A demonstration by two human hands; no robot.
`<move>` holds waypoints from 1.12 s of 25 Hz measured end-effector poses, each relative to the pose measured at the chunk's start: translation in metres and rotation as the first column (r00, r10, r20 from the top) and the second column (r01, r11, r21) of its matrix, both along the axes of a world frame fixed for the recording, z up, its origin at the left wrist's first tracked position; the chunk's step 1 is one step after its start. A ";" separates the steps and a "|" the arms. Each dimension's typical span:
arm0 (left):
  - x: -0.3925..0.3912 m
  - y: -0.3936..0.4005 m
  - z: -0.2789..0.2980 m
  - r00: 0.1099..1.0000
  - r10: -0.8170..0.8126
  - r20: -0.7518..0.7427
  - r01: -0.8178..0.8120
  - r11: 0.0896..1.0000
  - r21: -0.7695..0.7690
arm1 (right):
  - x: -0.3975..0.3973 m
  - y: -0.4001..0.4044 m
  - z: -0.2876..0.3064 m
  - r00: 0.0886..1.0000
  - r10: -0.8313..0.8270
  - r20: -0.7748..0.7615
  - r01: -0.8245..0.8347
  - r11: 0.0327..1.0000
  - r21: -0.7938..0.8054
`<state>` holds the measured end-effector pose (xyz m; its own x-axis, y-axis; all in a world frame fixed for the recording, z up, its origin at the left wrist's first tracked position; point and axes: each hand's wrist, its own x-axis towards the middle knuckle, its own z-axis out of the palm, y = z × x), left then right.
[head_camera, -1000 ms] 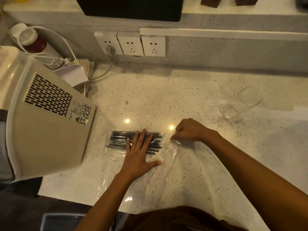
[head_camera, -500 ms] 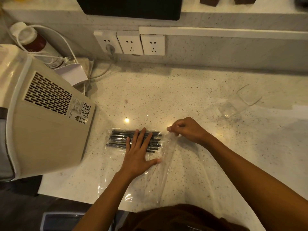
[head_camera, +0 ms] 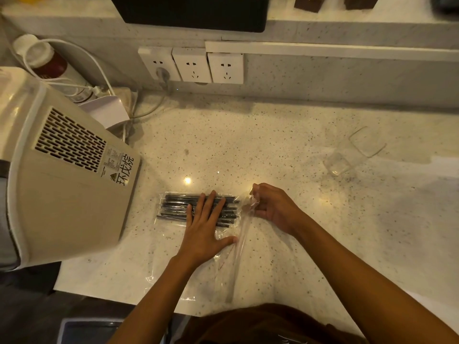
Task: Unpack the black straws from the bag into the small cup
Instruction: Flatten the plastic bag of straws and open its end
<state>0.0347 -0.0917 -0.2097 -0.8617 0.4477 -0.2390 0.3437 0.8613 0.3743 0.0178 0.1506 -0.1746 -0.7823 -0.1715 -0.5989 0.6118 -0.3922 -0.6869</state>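
— On the speckled surface (head_camera: 285,135), near its front edge, what lies under the left hand (head_camera: 202,234)?

— The clear bag (head_camera: 223,259), flat, with the black straws (head_camera: 173,207) bunched side by side at its far end. That hand rests palm down with straight, spread fingers across the straws, thumb out to the right on the plastic.

— And the right hand (head_camera: 273,209)?

— Just right of the straws, fingers curled, pinching the bag's edge; the plastic is pulled up into a ridge below it.

— Where is the small cup (head_camera: 352,152)?

— Well apart, to the right and farther back: clear, square-rimmed, holding no straws; whether upright or tipped I cannot tell.

— Anything else?

— A beige appliance (head_camera: 62,182) on the left, close to the bag, and three wall sockets (head_camera: 191,65) behind.
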 end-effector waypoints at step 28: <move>0.000 -0.001 -0.006 0.999 -0.011 -0.043 0.011 1.000 -0.003 | 0.064 -0.010 -0.005 0.991 -0.083 0.104 0.077 0.995 0.062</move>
